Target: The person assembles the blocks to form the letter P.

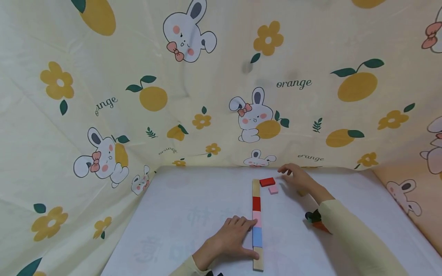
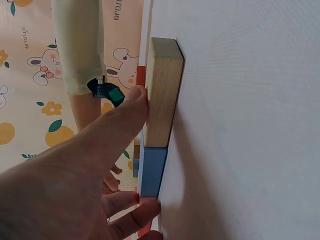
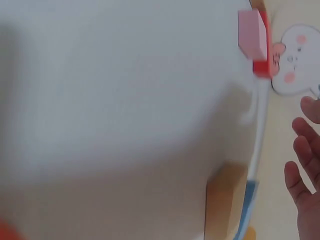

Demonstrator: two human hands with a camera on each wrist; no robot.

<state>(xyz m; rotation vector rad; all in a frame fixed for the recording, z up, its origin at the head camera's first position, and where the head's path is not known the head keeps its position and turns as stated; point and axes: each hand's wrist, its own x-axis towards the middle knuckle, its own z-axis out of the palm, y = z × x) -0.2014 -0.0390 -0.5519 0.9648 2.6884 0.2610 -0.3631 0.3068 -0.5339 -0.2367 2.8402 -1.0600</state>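
Note:
A straight row of blocks runs away from me on the white table: a plain wooden block nearest, then a blue block, a pink block, a red block and another wooden block. My left hand touches the row from the left. Its thumb lies against the near wooden block and its fingertips reach the pink one. My right hand hovers over the far right, fingers loosely bent and holding nothing. Left of it lie a loose red block and a small pink block.
Beneath the right wrist a wooden block lies with a blue block beside it. An orange piece shows partly behind the right sleeve. A patterned cloth hangs along the table's far edge.

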